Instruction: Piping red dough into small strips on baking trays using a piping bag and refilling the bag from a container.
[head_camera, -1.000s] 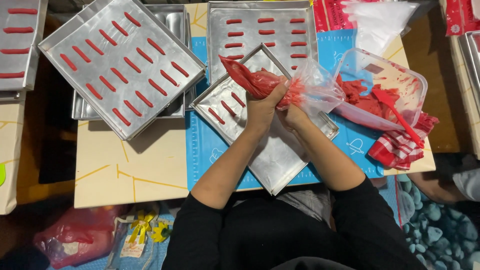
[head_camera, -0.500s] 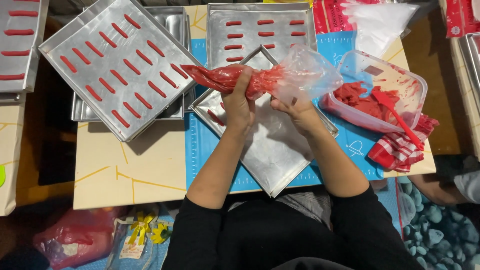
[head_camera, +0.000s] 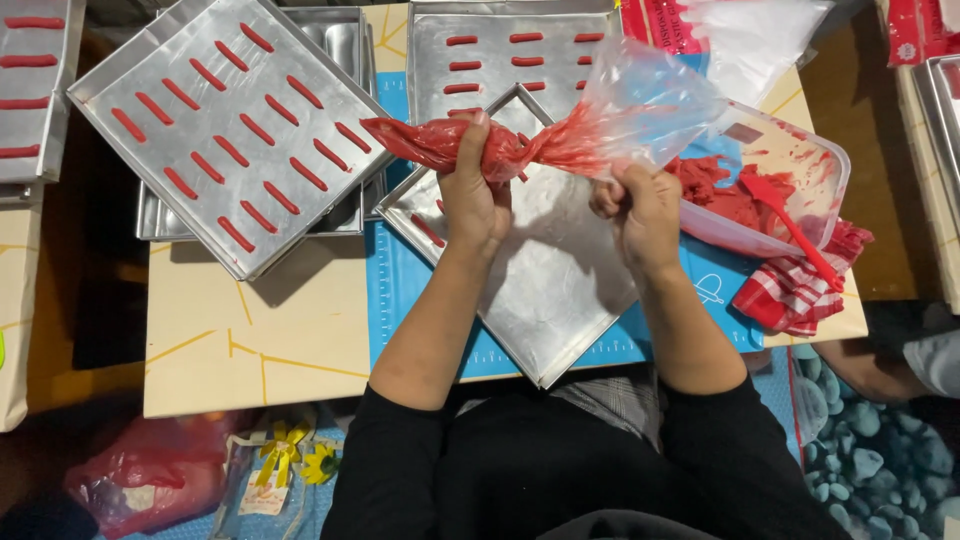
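Observation:
My left hand (head_camera: 473, 195) grips the filled part of a clear piping bag (head_camera: 560, 135) smeared with red dough, its tip pointing left. My right hand (head_camera: 640, 210) pinches the bag's loose open end, which flares up and to the right. Both hands hover over a metal tray (head_camera: 560, 290) turned like a diamond, with a few red dough strips near its upper left side, partly hidden by my left hand.
A tray of red strips (head_camera: 235, 130) lies at the left, another (head_camera: 510, 60) behind. A plastic tub of red dough (head_camera: 780, 190) with a red spatula (head_camera: 790, 225) sits right, on a checked cloth (head_camera: 800, 290). A blue mat (head_camera: 400, 300) covers the low table (head_camera: 260, 340).
The bag has swung from a tilt to lying level, its tip now pointing left. My left hand slid along it, and my right hand pulled the open end out to the right.

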